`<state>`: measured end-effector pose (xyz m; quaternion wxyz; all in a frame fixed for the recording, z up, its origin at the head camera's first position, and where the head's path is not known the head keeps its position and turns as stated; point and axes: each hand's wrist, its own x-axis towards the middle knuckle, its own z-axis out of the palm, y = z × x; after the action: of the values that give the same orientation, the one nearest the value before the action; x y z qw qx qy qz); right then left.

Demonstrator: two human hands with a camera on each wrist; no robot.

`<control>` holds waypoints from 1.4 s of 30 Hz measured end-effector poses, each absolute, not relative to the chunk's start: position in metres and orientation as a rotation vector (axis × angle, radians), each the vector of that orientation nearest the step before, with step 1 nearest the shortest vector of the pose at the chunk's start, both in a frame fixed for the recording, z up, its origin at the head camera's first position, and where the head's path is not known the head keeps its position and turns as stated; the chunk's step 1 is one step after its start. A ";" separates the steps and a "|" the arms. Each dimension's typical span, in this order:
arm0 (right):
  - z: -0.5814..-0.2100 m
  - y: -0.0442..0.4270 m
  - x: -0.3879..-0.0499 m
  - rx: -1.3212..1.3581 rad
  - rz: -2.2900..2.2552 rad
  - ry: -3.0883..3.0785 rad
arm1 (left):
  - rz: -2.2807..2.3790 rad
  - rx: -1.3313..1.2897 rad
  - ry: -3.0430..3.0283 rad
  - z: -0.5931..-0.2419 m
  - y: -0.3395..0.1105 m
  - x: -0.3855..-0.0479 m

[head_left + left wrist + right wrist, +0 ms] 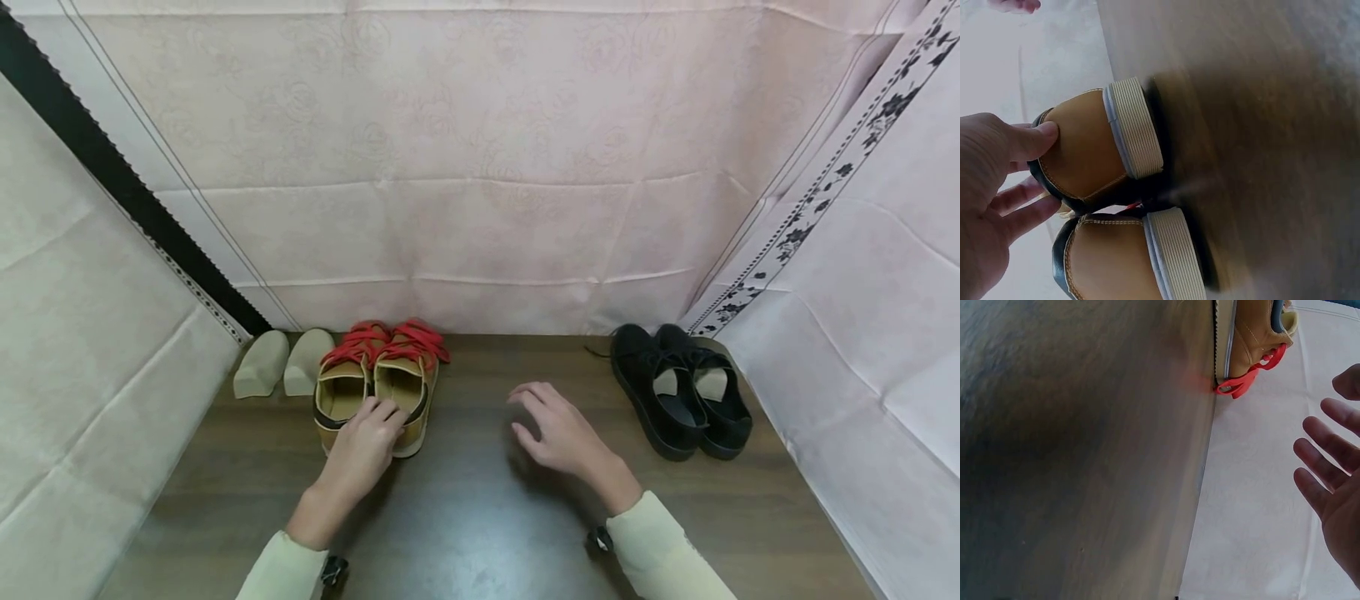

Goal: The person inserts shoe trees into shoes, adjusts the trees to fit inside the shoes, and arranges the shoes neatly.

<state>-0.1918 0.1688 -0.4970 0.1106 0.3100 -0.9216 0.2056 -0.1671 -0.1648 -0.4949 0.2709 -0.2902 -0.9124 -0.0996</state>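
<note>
A pair of tan lace-up shoes (341, 400) with red laces stands side by side, toes toward the back wall. My left hand (369, 440) pinches the heel collar of the right-hand tan shoe (1088, 140): the thumb presses the outside of the heel, while the other fingers go over the collar. My right hand (557, 429) hovers above the floor between the two pairs of shoes, holding nothing, fingers apart and slightly bent in the right wrist view. To its right is a pair of black shoes (660, 408), with pale pieces inside.
Two pale, rounded blocks (306, 363) stand left of the tan shoes. The brown wood-look floor (480, 517) meets a cloth-covered back wall (480, 233). Pale cloth sides rise at left and right. A black shoelace (596, 353) trails beside the black shoes.
</note>
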 end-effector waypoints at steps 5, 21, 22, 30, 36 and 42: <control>-0.498 0.167 -0.193 0.933 0.599 -2.691 | -0.282 -0.783 -2.428 -0.498 -0.160 -0.166; -0.500 0.167 -0.195 0.950 0.586 -2.667 | -0.294 -0.822 -2.391 -0.499 -0.138 -0.159; -0.500 0.167 -0.195 0.953 0.589 -2.663 | -0.290 -0.824 -2.394 -0.499 -0.136 -0.158; -0.501 0.163 -0.198 0.963 0.601 -2.632 | -0.277 -0.846 -2.406 -0.497 -0.123 -0.152; -0.501 0.161 -0.198 0.925 0.622 -2.660 | -0.249 -0.869 -2.407 -0.498 -0.113 -0.150; -0.500 0.161 -0.198 0.898 0.669 -2.697 | -0.226 -0.906 -2.394 -0.496 -0.104 -0.147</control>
<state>-0.1978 0.1611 -0.4998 0.1106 0.3057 -0.9178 0.2278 -0.1466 -0.1044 -0.4958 0.2822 -0.3382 -0.8938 -0.0843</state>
